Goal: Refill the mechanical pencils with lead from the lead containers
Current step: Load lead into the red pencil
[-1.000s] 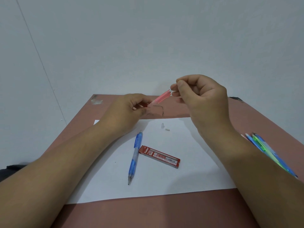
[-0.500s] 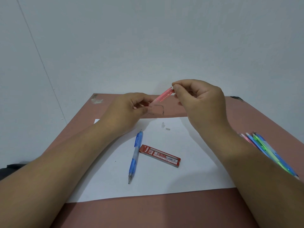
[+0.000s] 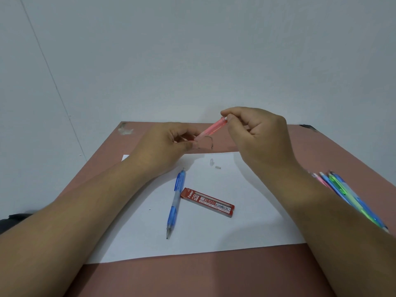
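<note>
Both hands — left hand (image 3: 169, 144), right hand (image 3: 257, 133) — pinch pink pencil (image 3: 211, 130).

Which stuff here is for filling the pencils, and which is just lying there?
For the job:
pink pencil, held by both hands
blue pencil
red lead case
bunch of pencils

Just lying there:
white paper
two tiny white bits
</note>
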